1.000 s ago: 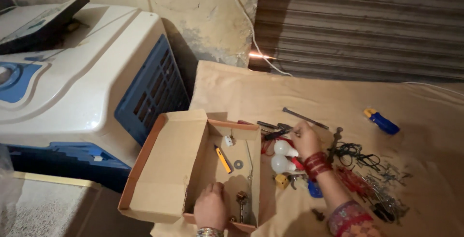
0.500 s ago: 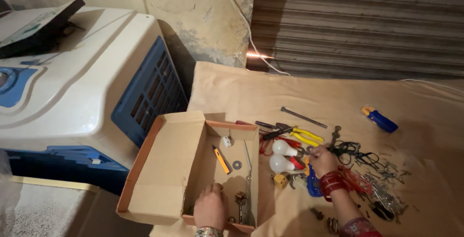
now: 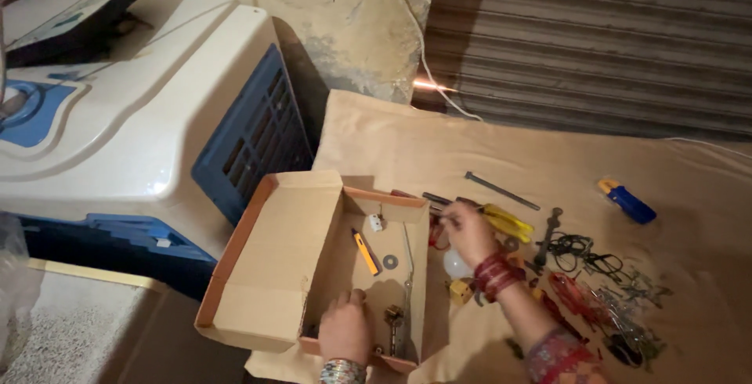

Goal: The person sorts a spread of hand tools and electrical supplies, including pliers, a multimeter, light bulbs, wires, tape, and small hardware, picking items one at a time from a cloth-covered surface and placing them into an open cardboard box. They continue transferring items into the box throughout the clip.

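The left hand is resting inside the open brown cardboard box, near its front wall, fingers loosely curled and holding nothing that can be seen. The right hand, with red bangles at the wrist, is lying over the yellow-handled pliers just right of the box; whether its grip is closing on them cannot be told. A small orange-handled tool is lying on the box floor.

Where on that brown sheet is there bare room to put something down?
The brown sheet is bare along its far side, between the wall and the long metal rod, and right of the blue tool. It is crowded around the right hand and the tangle of wires. The cardboard box holds small parts beside the left hand.
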